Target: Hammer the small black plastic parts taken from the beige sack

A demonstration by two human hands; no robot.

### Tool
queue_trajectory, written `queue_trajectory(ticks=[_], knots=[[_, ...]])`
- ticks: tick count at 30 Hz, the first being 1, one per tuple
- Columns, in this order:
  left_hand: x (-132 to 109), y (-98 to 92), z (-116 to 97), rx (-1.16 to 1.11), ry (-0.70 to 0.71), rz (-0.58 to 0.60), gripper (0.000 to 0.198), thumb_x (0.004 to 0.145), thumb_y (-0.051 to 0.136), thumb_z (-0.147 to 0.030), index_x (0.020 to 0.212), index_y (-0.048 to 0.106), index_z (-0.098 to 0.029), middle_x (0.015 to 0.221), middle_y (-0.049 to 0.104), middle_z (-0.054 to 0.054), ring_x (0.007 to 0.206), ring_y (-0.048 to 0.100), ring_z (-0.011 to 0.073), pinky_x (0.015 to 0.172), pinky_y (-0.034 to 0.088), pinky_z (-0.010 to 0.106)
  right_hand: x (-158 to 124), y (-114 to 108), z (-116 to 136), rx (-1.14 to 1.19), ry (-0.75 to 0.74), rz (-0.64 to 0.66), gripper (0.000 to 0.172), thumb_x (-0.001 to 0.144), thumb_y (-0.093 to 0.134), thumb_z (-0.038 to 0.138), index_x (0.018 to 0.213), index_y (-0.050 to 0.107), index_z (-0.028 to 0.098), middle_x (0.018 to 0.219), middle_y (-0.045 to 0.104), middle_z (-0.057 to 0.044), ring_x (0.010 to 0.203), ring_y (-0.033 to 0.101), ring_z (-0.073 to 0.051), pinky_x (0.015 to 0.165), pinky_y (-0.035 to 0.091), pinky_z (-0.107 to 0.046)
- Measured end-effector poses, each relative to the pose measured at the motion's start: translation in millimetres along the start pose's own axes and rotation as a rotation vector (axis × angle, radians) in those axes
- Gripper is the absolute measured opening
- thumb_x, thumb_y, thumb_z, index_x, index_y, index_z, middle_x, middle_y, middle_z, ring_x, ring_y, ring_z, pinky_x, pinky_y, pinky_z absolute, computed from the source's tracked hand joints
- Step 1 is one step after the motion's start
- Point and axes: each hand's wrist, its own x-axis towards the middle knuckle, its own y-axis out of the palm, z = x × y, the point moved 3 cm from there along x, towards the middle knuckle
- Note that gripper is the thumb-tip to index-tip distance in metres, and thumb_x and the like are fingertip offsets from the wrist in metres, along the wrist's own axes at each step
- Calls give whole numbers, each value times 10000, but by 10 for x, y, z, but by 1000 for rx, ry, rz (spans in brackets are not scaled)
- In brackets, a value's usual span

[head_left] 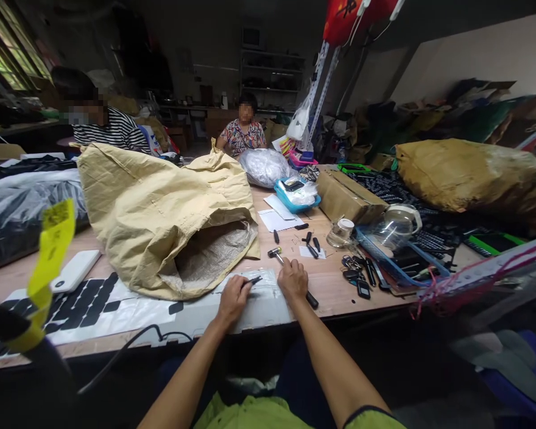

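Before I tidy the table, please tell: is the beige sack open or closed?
Open: the beige sack gapes, and its inside shows.

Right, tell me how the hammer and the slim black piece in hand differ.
The hammer is the larger; the slim black piece is far smaller. The hammer's shaft shows shiny metal, while the piece looks dark throughout. The right hand holds the hammer; the left hand pinches the piece. Both are held over the worktable.
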Motion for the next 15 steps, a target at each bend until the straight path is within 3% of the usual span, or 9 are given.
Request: queue_trajectory(ticks=[2,4,7,10,13,15], knots=[[-334,109,-92,-76,69,75,282,965,404,-374,1021,635,-223,971,664,79,928,603,230,868,481,371,3,3,-1,3,-5,1,349,893,501,170,1203,656,204,978,606,-109,929,534,-235,711,386,-315],[-730,272,-154,-110,186,223,313,963,425,-431,1072,641,-234,970,678,89,916,622,235,865,485,362,3,8,-6,3,-8,5,343,889,506,177,1195,658,204,982,603,-115,928,531,-240,715,390,-322],[-1219,516,-74,-95,238,412,360,968,409,-480,1088,655,-245,922,694,82,866,645,229,862,487,348,0,4,-12,2,-15,16,348,887,507,183,1202,654,205,984,602,-120,932,528,-248,725,392,-330],[-1417,710,248,-44,-1,527,356,962,409,-463,1144,647,-270,1014,723,60,942,667,220,902,491,324,-1,-11,-8,6,-24,26,358,890,491,178,1211,648,201,990,608,-121,936,529,-248,722,384,-329],[-1437,842,657,38,-360,581,416,936,447,-475,1245,632,-267,1168,726,70,1140,645,251,990,476,338,1,-16,0,9,-16,33,357,893,483,173,1209,649,197,991,612,-121,937,532,-246,715,378,-325],[-1433,910,855,61,-516,616,471,937,445,-492,1298,621,-247,1240,708,95,1215,620,273,1023,463,362,4,-9,4,12,-14,30,354,892,491,173,1207,650,196,987,611,-120,933,532,-245,713,376,-324]])
